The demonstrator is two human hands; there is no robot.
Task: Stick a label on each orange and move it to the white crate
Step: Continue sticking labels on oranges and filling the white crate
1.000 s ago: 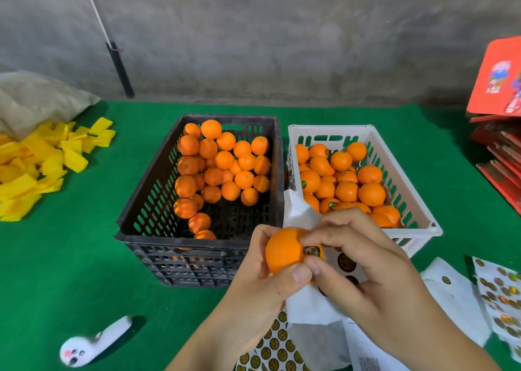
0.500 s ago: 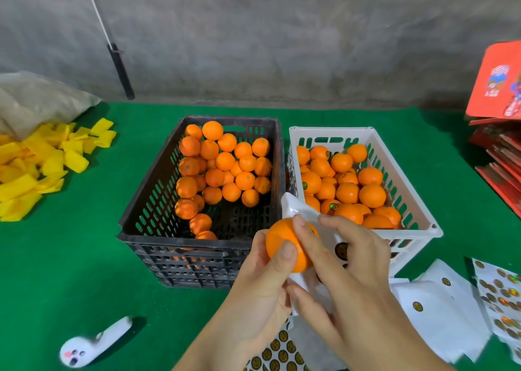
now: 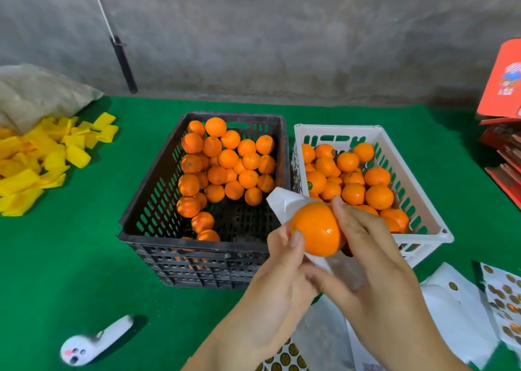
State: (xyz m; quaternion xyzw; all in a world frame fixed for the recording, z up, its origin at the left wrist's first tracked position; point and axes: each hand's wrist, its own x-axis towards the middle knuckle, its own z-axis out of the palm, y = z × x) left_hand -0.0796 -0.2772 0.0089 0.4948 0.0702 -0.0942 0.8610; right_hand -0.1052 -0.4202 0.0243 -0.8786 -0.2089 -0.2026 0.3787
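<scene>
I hold one orange [image 3: 318, 229] between both hands, just in front of the gap between the two crates. My left hand [image 3: 279, 283] grips it from the left with the thumb on its skin, and a white label backing sheet [image 3: 280, 201] sticks up behind it. The fingers of my right hand [image 3: 369, 257] wrap round its right side. No label shows on the side facing me. The black crate [image 3: 197, 266] holds several plain oranges [image 3: 225, 167]. The white crate [image 3: 335, 129] to its right holds several oranges [image 3: 352, 193], some with labels showing.
Label sheets [image 3: 501, 294] and white backing papers [image 3: 456, 300] lie at the near right, and another label sheet [image 3: 284, 359] lies under my arms. A white device [image 3: 93, 342] lies near left. Yellow pieces [image 3: 42, 159] and a sack [image 3: 36, 94] are far left. Red boxes [image 3: 504, 88] stand right.
My right hand left off pressing a label on the orange's front and moved round to its right side. The orange turned, so the label is out of sight.
</scene>
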